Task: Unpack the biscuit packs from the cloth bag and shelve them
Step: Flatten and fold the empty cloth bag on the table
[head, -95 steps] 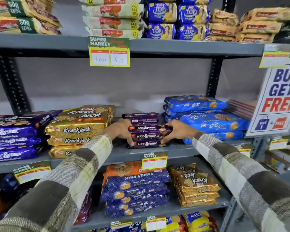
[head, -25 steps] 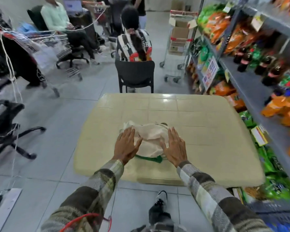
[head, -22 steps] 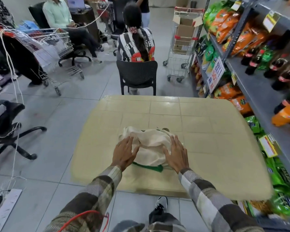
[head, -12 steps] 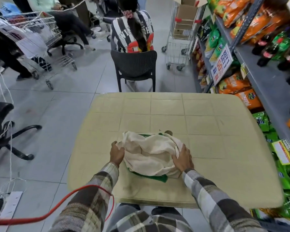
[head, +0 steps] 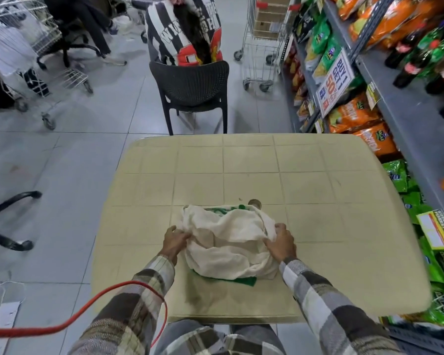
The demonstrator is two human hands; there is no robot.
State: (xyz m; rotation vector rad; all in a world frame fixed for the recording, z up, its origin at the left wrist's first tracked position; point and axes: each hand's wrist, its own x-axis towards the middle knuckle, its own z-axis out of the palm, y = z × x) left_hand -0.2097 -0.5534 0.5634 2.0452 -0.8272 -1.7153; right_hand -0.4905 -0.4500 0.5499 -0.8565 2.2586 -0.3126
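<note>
While both hands, left hand (head: 174,240) and right hand (head: 282,242), grip the cloth bag (head: 228,242) with curled fingers, it lies between them on the worktop (head: 305,175).

Matt cloth bag (head: 231,242), glossy table (head: 318,201)

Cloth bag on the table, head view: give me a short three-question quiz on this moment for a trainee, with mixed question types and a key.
1. True or false: the left hand and the right hand both grip the cloth bag, one at each side.
2. What stands just past the far edge of the table? A) a ladder B) a black chair C) a fridge
3. Fill in: the shelving with snack packs runs along the person's ___ side.
Key: 1 true; 2 B; 3 right.
</note>
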